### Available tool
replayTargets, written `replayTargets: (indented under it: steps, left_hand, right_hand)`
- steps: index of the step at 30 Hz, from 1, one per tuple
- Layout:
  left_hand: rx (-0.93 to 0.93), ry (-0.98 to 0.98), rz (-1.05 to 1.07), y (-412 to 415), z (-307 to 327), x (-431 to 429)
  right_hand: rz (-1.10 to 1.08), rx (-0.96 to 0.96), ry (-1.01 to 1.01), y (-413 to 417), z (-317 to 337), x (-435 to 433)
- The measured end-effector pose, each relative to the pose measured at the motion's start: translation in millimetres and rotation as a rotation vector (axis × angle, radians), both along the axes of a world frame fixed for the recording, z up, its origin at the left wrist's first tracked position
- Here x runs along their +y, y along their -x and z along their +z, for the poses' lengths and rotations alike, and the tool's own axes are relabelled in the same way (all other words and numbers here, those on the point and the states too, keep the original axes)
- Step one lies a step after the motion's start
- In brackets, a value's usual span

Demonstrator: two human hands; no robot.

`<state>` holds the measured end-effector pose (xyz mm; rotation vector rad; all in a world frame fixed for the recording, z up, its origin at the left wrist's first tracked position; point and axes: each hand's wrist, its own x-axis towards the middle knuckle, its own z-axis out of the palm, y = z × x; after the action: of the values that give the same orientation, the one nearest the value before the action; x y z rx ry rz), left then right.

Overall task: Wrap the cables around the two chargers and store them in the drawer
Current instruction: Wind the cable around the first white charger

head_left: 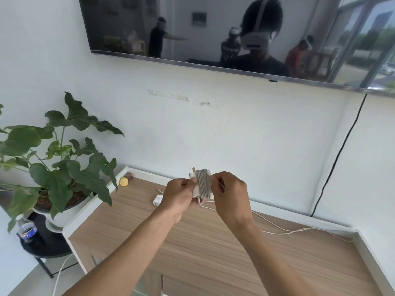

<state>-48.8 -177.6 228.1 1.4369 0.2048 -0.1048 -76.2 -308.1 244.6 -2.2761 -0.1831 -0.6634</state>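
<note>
My left hand [178, 194] pinches the big charger [199, 184] above the surface's far edge; my right hand [229, 194] holds the cable [284, 231] against the coils. Best keep turns snug, side by side, tucking the tail. Small charger [157, 199] lies unwrapped on the surface [213, 253], left of my hands.

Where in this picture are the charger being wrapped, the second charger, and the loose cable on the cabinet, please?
Wrapped charger [202, 184]: head view, on its cable coils.
Second charger [157, 199]: head view, on its white body.
Loose cable [284, 231]: head view, on its slack run.
</note>
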Motion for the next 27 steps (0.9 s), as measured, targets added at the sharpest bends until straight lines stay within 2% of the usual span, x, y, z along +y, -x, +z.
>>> replayTargets:
  steps: [7, 10, 17, 23, 25, 27]
  left_hand:
    - [0.018, 0.032, 0.029, -1, 9, 5]
    - [0.029, 0.109, 0.007, -2, 11, 10]
    - [0.032, 0.182, -0.159, 4, 8, 17]
    - [-0.020, 0.170, -0.459, 12, 8, 32]
    - [-0.025, 0.050, -0.564, 15, 9, 37]
    - [-0.050, -0.111, -0.615, 17, 8, 39]
  right_hand:
    - [0.047, -0.072, -0.058, 18, -23, 6]
    - [0.087, -0.087, -0.086, 27, -37, 5]
    - [0.208, 0.093, -0.171, 22, -44, -16]
    - [0.239, 0.174, -0.005, 10, -38, -37]
    - [0.246, 0.216, 0.098, 6, -28, -41]
    - [0.273, 0.340, 0.252, 2, -15, -40]
